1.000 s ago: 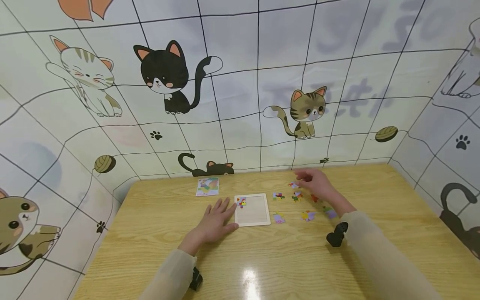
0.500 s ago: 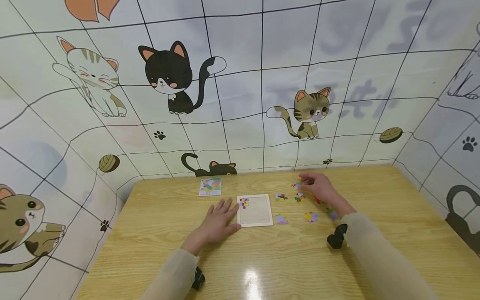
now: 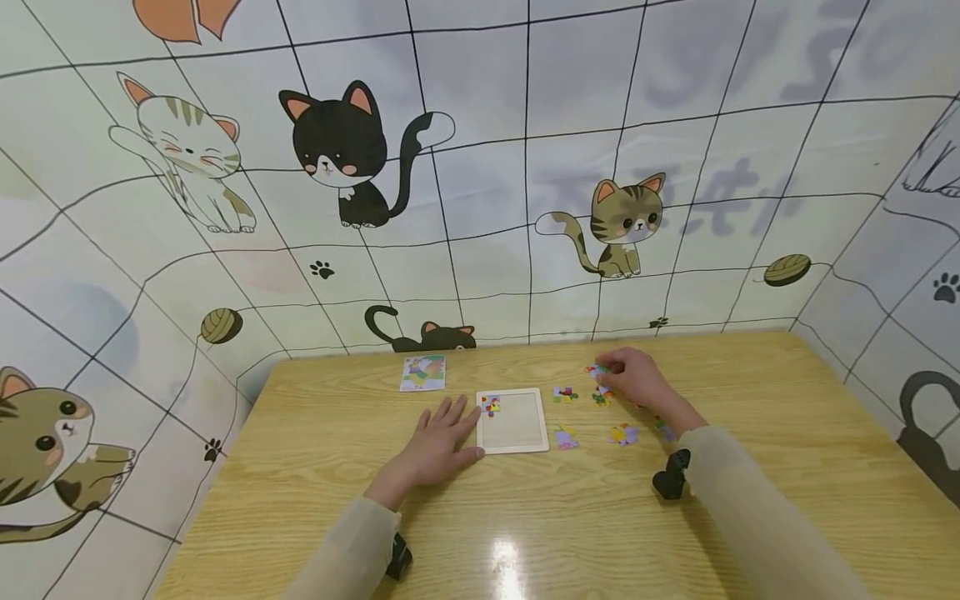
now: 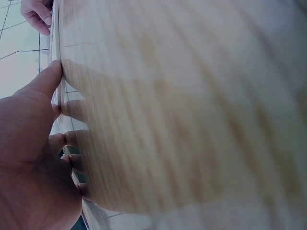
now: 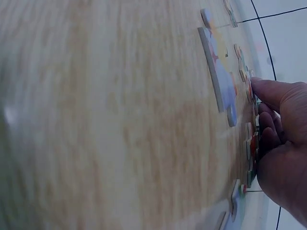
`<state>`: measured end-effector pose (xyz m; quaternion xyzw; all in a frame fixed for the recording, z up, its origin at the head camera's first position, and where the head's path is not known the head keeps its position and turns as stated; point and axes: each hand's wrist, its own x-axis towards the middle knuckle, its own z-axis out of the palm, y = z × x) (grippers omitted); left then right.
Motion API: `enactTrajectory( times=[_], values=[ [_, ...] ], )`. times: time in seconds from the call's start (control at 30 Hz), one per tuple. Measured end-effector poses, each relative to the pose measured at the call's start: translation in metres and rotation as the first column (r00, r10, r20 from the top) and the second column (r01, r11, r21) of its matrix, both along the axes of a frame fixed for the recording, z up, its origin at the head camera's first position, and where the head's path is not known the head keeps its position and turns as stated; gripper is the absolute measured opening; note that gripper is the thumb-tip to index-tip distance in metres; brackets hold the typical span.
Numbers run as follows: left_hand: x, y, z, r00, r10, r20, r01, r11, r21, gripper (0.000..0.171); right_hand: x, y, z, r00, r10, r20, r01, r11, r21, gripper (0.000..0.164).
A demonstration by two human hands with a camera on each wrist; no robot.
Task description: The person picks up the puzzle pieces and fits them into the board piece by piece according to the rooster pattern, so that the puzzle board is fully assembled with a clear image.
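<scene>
My left hand (image 3: 433,446) lies spread on the table, its fingertips and thumb at the left edge of a square wooden puzzle tray (image 3: 545,429). One colourful jigsaw piece (image 3: 490,405) sits in the tray's upper left corner. To the right, my right hand (image 3: 633,377) bends over the loose pieces, thumb and fingertips pinching a jigsaw piece (image 3: 595,370) at the back. In the right wrist view, the thumb (image 5: 268,90) reaches down to the pieces, with the other fingers curled behind it. Part of a red piece is hidden under the right hand.
Several loose pieces lie right of the tray, among them a lavender piece (image 3: 566,437), a yellow piece (image 3: 623,433) and a dark multicoloured piece (image 3: 565,394). A printed picture card (image 3: 423,373) lies at the back left. A cat-patterned wall covering (image 3: 495,275) rises behind the table.
My right hand has lowered slightly and its thumb and fingers have closed in on the back piece. The left hand stays at the tray. The head view has shifted slightly.
</scene>
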<state>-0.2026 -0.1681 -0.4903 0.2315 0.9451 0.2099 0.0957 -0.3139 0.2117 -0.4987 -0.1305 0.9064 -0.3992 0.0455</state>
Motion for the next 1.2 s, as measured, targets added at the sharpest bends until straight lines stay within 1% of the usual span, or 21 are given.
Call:
enactTrajectory(
  times=[0.27,0.33,0.5,0.7,0.83,1.1,1.2],
  values=[
    [-0.0001,-0.0018,0.0011,1.000,-0.013,-0.011,0.013,1.000,-0.003,0.068,-0.0030,-0.0010,-0.0028,1.000,0.003,0.002,-0.003,1.000,0.018,0.032],
    [-0.0003,-0.0020,0.0008,1.000,-0.011,-0.009,0.011,1.000,0.000,0.067,-0.0035,-0.0011,-0.0031,1.000,0.001,0.005,-0.001,1.000,0.021,0.032],
    [-0.0014,-0.0018,-0.0015,1.000,-0.003,0.001,0.003,1.000,-0.023,0.067,-0.0046,-0.0018,-0.0040,1.000,-0.011,0.008,0.010,1.000,0.023,0.030],
    [-0.0027,-0.0017,-0.0031,1.000,0.005,-0.001,-0.005,1.000,-0.029,0.068,-0.0031,-0.0031,-0.0024,1.000,-0.021,-0.009,0.021,1.000,0.011,0.029],
    [-0.0029,-0.0019,-0.0027,1.000,0.008,0.001,-0.008,1.000,-0.024,0.067,-0.0013,-0.0031,-0.0018,1.000,-0.027,-0.013,0.026,1.000,-0.016,0.029],
    [-0.0030,-0.0007,-0.0021,1.000,0.003,0.013,-0.003,1.000,-0.013,0.067,0.0005,-0.0019,-0.0051,0.997,-0.069,-0.020,0.068,0.997,-0.038,0.025],
    [-0.0022,-0.0002,-0.0020,1.000,0.003,0.014,-0.003,1.000,-0.012,0.067,0.0011,-0.0017,-0.0052,0.997,-0.065,-0.028,0.064,0.997,-0.046,0.024]
  ],
)
